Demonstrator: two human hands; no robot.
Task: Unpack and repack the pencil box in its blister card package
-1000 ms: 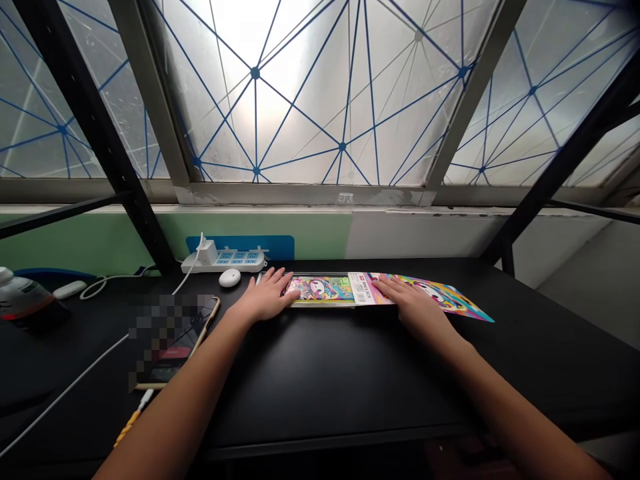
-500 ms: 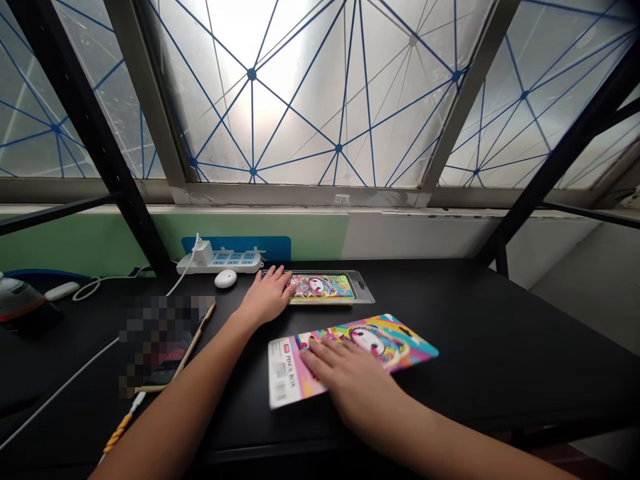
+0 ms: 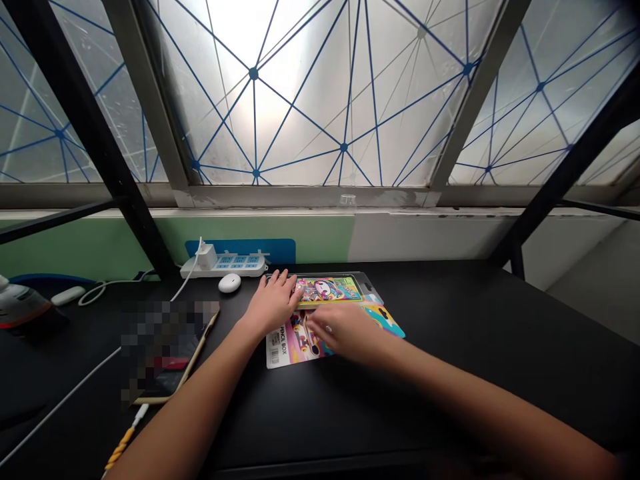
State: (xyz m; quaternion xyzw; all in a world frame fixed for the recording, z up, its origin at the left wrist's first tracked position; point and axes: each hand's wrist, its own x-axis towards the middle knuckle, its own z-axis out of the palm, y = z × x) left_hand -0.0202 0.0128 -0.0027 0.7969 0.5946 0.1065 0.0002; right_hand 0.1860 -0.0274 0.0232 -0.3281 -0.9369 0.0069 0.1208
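Observation:
A clear plastic blister pack holding a colourful cartoon-printed case lies flat on the black table. My left hand rests on its left end, fingers spread. A printed card labelled "PENCIL BOX" lies just in front of the pack, its far edge at or under the pack's near edge. My right hand lies over the card, fingers together and slightly blurred, and hides the card's middle and where the two items meet.
A white power strip and white mouse sit behind my left hand. To the left lie a phone in a gold-edged case, partly pixelated, white cables, and a bottle. The black table extends right.
The printed card has moved left and away from me, up to the blister pack, with my right hand travelling along. The card has also turned slightly. My left hand stays on the pack.

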